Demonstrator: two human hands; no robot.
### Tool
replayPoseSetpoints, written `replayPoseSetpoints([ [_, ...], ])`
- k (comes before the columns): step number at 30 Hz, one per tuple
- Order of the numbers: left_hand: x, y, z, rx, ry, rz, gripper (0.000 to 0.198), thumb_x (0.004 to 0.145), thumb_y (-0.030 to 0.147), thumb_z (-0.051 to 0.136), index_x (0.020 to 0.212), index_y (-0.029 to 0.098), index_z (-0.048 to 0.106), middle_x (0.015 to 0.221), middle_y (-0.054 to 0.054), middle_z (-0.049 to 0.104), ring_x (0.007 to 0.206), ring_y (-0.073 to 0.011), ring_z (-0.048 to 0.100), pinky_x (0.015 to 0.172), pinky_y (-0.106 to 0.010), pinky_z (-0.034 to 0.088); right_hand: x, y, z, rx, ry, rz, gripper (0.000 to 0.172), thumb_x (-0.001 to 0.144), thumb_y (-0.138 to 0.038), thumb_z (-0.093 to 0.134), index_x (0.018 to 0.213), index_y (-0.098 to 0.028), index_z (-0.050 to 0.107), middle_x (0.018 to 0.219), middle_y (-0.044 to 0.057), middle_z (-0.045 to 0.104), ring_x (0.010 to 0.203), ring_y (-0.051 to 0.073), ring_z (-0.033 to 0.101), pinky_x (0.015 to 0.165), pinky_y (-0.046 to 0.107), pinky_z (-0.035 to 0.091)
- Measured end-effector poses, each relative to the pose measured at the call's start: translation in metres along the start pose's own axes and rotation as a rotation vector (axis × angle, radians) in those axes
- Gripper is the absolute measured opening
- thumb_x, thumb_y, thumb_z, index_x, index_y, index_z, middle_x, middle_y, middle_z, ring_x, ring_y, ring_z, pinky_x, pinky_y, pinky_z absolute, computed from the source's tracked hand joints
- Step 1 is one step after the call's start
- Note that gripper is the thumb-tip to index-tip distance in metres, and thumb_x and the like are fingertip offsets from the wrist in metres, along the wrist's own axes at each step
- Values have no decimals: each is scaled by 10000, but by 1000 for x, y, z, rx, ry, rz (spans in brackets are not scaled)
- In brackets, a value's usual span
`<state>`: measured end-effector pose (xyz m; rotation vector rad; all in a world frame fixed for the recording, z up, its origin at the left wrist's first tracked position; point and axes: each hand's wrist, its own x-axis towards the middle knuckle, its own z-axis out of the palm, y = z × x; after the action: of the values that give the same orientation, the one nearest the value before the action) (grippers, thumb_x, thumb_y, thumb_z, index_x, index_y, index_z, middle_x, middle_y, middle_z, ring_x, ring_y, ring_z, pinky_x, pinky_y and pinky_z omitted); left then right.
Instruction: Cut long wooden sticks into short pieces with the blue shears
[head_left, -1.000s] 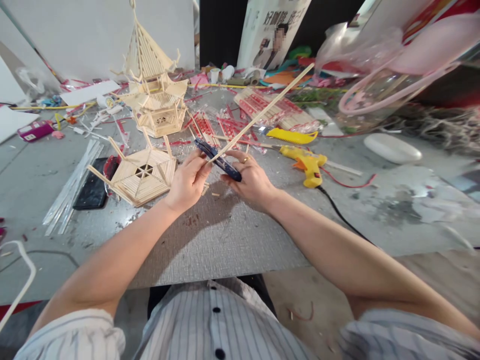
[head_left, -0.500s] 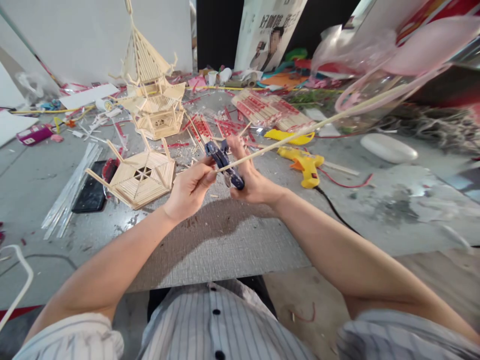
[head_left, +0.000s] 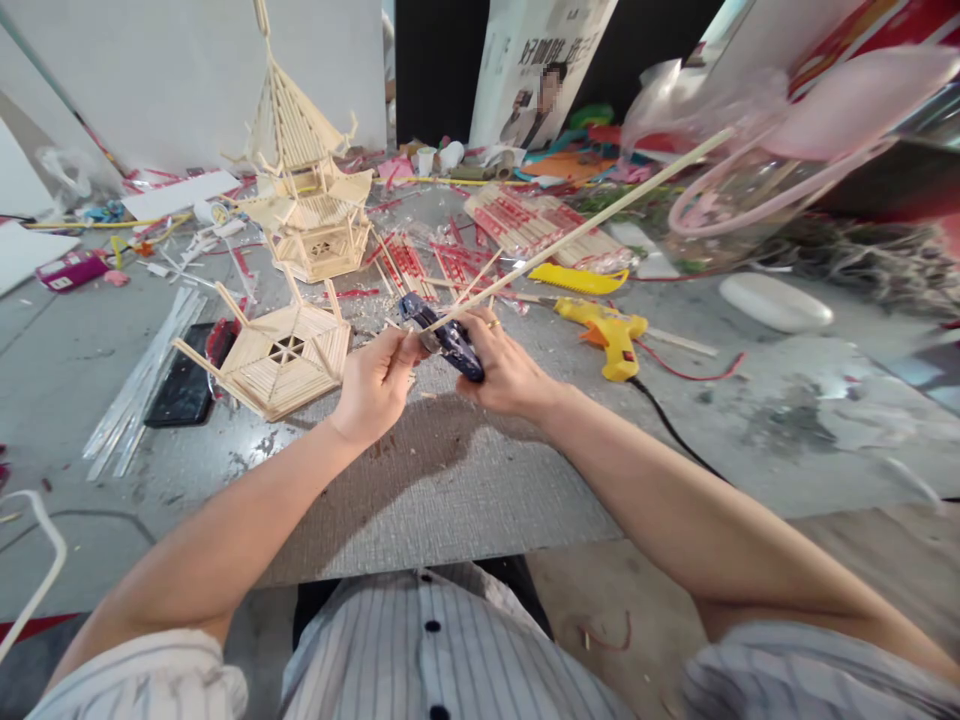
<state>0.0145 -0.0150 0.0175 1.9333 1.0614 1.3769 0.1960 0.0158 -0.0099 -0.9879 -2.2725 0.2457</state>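
My left hand [head_left: 379, 385] pinches the near end of a long thin wooden stick [head_left: 585, 228] that slants up to the right over the table. My right hand [head_left: 504, 368] is closed round the dark blue handles of a cutter [head_left: 442, 338], whose jaws sit at the stick's near end beside my left fingertips. Both hands hover just above the grey table [head_left: 420, 480], right of a flat hexagonal stick roof [head_left: 283, 352].
A tall stick pagoda [head_left: 304, 190] stands behind the hexagonal roof. A yellow glue gun [head_left: 611, 335] with a black cord lies to the right. Red-and-wood stick bundles [head_left: 525, 220], a black phone [head_left: 180, 385], clear strips and scraps litter the table.
The stick's far end swung down to the right, then back up partway. My right hand turned the cutter and now grips it lower, at the stick's near end.
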Motion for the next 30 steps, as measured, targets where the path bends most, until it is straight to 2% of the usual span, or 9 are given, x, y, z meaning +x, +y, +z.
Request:
replayPoseSetpoints([
  [5,6,-1,-3,-465,-203,-262,366,812,508,489,671,171,462,648,-18,625,546,-94,606,576,-249,542,-1,0,-1,-85,21,0,637,602,-221,467,1214,-80,354,1137,196,499,1049,309,480,876,471,366],
  [9,10,2,-8,-533,-326,-354,366,826,505,460,671,176,418,652,-20,632,506,-103,610,515,-249,534,0,2,-3,-118,-4,-9,671,583,-234,464,1231,-111,340,1118,158,539,1022,304,505,866,467,329],
  [11,12,2,-11,-365,-326,-310,365,852,499,410,680,177,425,638,-21,621,499,-100,601,497,-239,513,1,0,-4,-120,-25,19,677,579,-240,465,1231,-102,347,1131,164,540,1037,303,502,882,462,316],
  [12,13,1,-12,-217,-284,-243,363,862,491,393,688,176,440,632,-20,613,504,-96,595,498,-232,498,1,-2,-5,-119,-35,42,671,583,-244,464,1228,-97,352,1141,170,537,1054,306,494,890,462,313],
  [16,12,-4,-17,457,-30,186,285,889,412,387,817,178,533,715,-40,631,620,-107,599,543,-234,445,2,-12,-7,-94,-70,113,637,603,-251,463,1213,-92,371,1120,180,540,1057,311,493,896,476,321],
  [19,12,-6,-20,678,5,389,260,908,332,358,867,177,563,719,-38,640,610,-108,587,515,-233,404,2,-18,-7,-43,-89,117,626,607,-242,463,1208,-94,371,1090,177,542,1044,311,495,900,491,338],
  [22,15,-7,-23,629,18,415,259,904,305,369,849,175,586,672,-27,626,591,-104,576,523,-230,399,1,-19,-5,43,-104,120,642,607,-223,462,1225,-105,334,1123,180,517,1072,300,485,920,479,363],
  [25,18,-9,-24,462,-27,322,249,888,311,407,807,175,600,630,-15,596,588,-103,566,562,-230,416,1,-15,-2,93,-100,114,668,595,-198,476,1236,-130,300,1132,171,498,1081,287,483,933,462,382],
  [30,23,-21,-27,275,-104,191,281,884,336,407,775,171,607,609,-7,576,533,-84,525,533,-219,407,1,-10,0,84,-101,96,688,602,-180,503,1248,-164,267,1119,155,484,1068,286,487,939,487,384],
])
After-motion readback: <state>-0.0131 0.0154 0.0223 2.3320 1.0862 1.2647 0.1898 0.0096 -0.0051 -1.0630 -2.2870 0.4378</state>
